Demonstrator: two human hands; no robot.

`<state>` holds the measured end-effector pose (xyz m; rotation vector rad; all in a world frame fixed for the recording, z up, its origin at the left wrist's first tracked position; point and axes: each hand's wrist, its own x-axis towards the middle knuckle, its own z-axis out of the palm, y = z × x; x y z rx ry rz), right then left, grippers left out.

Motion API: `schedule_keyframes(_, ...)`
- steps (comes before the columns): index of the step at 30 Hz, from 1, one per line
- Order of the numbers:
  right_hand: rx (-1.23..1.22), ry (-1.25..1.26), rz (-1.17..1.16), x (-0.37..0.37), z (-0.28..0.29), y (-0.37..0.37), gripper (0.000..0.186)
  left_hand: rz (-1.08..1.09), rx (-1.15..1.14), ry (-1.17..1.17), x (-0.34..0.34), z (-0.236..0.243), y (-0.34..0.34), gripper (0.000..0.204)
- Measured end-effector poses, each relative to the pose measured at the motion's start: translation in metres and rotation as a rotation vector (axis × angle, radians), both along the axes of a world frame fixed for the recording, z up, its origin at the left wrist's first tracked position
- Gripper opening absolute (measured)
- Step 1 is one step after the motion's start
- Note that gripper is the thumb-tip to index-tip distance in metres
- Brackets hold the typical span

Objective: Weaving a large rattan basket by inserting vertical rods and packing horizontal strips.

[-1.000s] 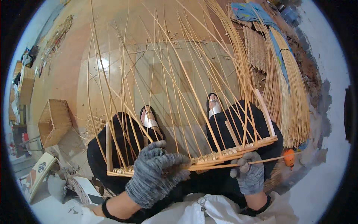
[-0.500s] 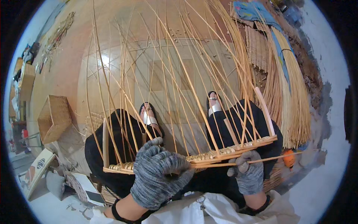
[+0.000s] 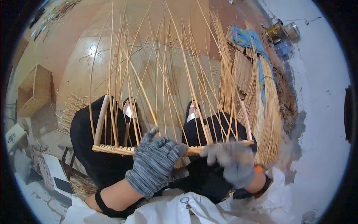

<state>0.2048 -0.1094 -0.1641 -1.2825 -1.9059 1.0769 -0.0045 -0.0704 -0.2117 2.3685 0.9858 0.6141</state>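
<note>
A partly woven wicker frame (image 3: 112,148) lies across my black-trousered thighs, with long thin rods standing up from its woven band and pale flat wooden pieces (image 3: 100,120) near both ends. My left hand (image 3: 153,164), in a grey knitted glove, is closed round the band near its middle, the fingers bent over it. My right hand (image 3: 231,160), gloved alike, is at the band right of centre, smeared by motion, so its grip is unclear. My sandalled feet show beyond the frame.
Bundles of long rods (image 3: 272,123), woven mats (image 3: 242,71) and blue cloth (image 3: 248,39) lie at the right, beside a white wall (image 3: 320,104) with containers. A hexagonal box (image 3: 34,89), a wicker piece (image 3: 74,112) and assorted boards (image 3: 59,175) are at the left.
The view has shifted. The frame sits higher and more level in the picture, moved leftward. My right hand has risen onto the band and is blurred; my left hand still holds it.
</note>
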Motion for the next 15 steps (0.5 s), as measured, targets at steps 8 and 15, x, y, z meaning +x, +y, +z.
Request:
schedule_keyframes(8, -1.172, -0.346, 0.161, -0.035, -0.071, 0.14, 0.019, -0.106, 0.03, 0.11, 0.004, -0.019, -0.005, 0.037)
schedule_keyframes(15, 0.081, -0.599, 1.042, -0.025, -0.101, 0.149, 0.021, -0.032, 0.119, 0.242, 0.014, -0.018, -0.005, 0.037)
